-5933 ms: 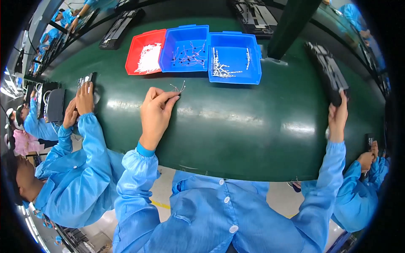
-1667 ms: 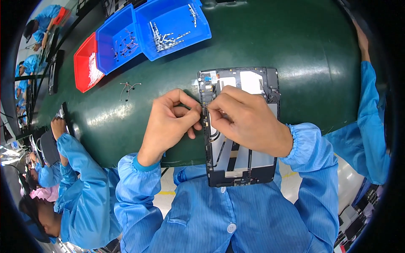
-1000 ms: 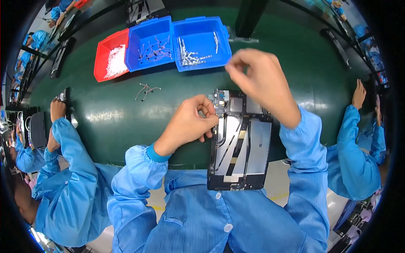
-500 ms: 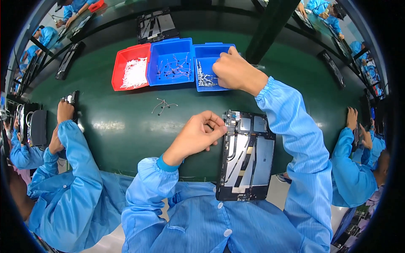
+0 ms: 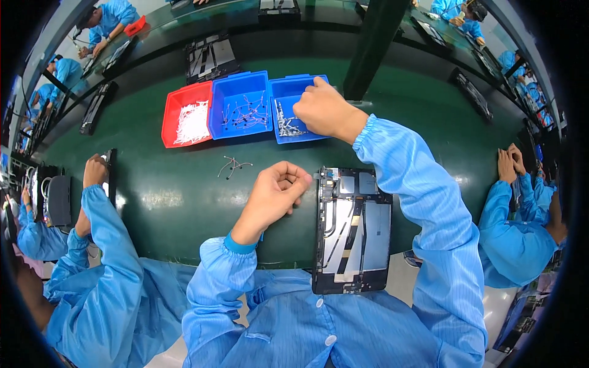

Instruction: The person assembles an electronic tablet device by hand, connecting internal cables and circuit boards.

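Note:
My right hand reaches into the right-hand blue bin, fingers bent down among small silvery-white parts. Its fingertips are hidden. My left hand hovers just left of the tablet's upper corner, thumb pressed to curled fingers; whatever it may pinch is too small to make out. An opened tablet lies before me, its lower end over the table edge, with silver plates, black cables and small boards showing. A small tab sticks out at its upper left edge.
A middle blue bin holds thin wires with dark ends. Beside it, a red bin holds white strips. A few loose wires lie on the green table. Another opened device sits behind the bins, left of a dark post. Co-workers sit on both sides.
The view has shifted a little. My left hand has drawn slightly left, away from the tablet's edge. My right hand stays in the right-hand blue bin.

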A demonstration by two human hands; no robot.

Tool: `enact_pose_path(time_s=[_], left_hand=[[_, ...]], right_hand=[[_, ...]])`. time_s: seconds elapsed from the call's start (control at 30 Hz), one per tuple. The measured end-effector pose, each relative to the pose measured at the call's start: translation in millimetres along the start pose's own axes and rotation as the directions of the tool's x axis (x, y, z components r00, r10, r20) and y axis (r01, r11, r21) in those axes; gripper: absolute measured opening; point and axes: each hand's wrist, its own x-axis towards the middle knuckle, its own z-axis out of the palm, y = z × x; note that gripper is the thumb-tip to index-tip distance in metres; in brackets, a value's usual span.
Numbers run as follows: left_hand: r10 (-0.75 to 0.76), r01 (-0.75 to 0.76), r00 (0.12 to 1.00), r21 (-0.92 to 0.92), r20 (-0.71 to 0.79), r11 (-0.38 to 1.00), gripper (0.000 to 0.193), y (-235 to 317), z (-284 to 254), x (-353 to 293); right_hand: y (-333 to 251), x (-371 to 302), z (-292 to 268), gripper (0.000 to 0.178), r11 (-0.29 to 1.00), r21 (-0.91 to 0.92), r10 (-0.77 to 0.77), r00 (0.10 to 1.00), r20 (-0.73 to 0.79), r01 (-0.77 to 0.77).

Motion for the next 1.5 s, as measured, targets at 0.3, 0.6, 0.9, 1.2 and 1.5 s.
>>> enact_pose_path(time_s=[0.3,0.6,0.9,1.2,1.5], left_hand=[[0.061,-0.063,0.989,-0.01,-0.135,0.998,0.021,0.7,-5.5,-4.3],[0.271,-0.283,0.958,-0.153,-0.097,0.947,0.021,9.0,9.7,-18.6],[0.188,-0.233,0.961,-0.231,-0.203,0.945,0.021,8.7,25.4,-25.2],[-0.006,-0.061,0.988,-0.432,-0.152,0.9,0.02,31.7,-1.5,-38.7],[0.908,0.167,0.325,0.961,-0.265,0.22,0.024,22.0,-169.0,20.3]], right_hand=[[-2.9,-11.9,-29.2,0.009,0.988,0.143,0.063,0.996,-0.059,-0.054],[-59.8,-100.7,-89.3,0.017,0.18,0.885,0.207,0.896,0.393,-0.43],[-83.4,-123.8,-69.0,0.012,-0.338,0.908,0.357,0.858,0.369,-0.249],[-87.5,-141.2,-67.2,0.011,0.426,0.902,0.553,0.771,-0.316,0.064],[-69.7,-201.7,-55.1,0.006,-0.324,0.946,0.726,0.636,0.261,-0.018]])
